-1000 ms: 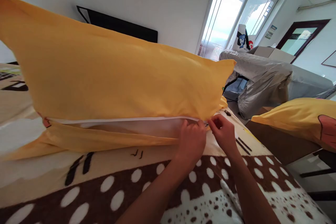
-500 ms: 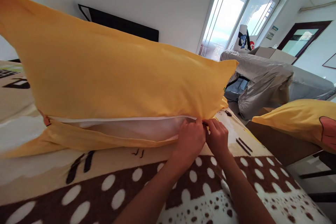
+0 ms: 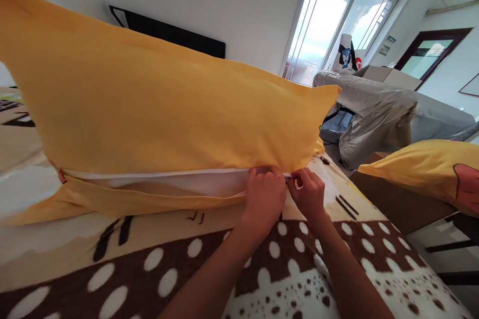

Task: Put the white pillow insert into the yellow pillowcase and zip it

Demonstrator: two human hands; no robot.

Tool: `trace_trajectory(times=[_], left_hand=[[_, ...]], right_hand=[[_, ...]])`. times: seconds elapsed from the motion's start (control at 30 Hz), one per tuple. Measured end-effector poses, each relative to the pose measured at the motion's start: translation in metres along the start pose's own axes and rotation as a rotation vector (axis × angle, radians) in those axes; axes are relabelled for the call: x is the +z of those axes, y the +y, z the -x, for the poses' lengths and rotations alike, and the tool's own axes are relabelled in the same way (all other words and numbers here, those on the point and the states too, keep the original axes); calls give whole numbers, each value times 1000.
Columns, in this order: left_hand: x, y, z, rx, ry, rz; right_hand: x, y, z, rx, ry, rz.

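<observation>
A large yellow pillowcase [image 3: 179, 104] with a pillow inside stands on its long edge on the bed. Along its lower side runs a white zipper [image 3: 157, 175], gaping from the left corner up to my hands, with the white pillow [image 3: 202, 184] showing in the gap. My left hand [image 3: 265, 199] is closed on the pillowcase's zipper edges, knuckles up. Close to its right, my right hand [image 3: 307, 190] pinches the zipper near the right corner, thumb against fingers. The zipper pull itself is too small or covered to make out.
A patterned blanket [image 3: 160, 254] covers the bed under the pillowcase. At the right, another yellow pillow [image 3: 419, 162] lies on a brown box [image 3: 389, 199]. Beyond are grey plastic-covered things [image 3: 389, 104] and a window [image 3: 325, 15]. A black shelf [image 3: 175, 37] is on the wall.
My left hand has slid slightly left along the zipper, so a small gap has opened between my hands. My right hand stays near the right corner.
</observation>
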State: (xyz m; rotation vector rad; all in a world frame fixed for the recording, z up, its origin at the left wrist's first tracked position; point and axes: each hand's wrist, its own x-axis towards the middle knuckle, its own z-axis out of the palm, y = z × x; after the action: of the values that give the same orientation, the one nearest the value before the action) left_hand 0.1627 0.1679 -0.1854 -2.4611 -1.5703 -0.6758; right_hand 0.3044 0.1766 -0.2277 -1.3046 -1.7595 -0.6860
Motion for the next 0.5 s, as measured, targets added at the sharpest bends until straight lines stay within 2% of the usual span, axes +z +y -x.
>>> trace_trajectory(times=[0.23,0.37,0.5], left_hand=[[6,1,-3,25,-47,35],[7,7,-1,86,-8,103],[5,11,3,126,12,106]], right_hand=[[-1,2,-2,42,-28,-92],[-4,-2,-4,-42,14,-47],[-6,-6,-4,-134,13,-152]])
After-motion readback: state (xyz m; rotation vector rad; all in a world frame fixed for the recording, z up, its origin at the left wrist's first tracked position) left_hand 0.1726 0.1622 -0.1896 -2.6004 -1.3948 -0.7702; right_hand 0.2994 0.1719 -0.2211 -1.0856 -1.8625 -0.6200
